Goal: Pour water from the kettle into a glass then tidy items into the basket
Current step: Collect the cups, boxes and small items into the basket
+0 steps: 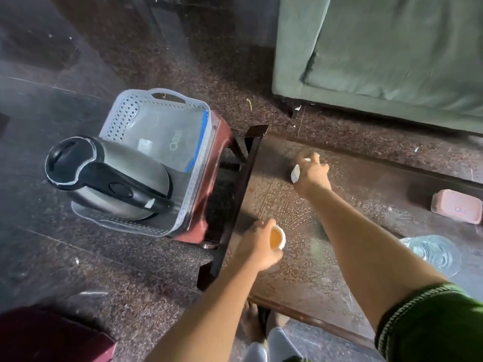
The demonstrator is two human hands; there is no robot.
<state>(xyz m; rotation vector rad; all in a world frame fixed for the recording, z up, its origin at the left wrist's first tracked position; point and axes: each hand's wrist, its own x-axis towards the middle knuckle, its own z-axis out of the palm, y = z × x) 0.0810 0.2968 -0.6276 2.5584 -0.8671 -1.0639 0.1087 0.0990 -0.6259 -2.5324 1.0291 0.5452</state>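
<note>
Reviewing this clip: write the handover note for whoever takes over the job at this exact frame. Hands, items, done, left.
Left hand: grips a small white cup of orange liquid, near the table's left edge.
Right hand: holds a small white object further back on the table; what it is cannot be told.
Kettle: already lying in the grey basket, which sits on a red stool beside the table.
Glass: on the table at the right, apparently with water in it.
Pink box: on the table, far right.
Done: kettle stowed.
Left: probably the cup and white object go into the basket.
</note>
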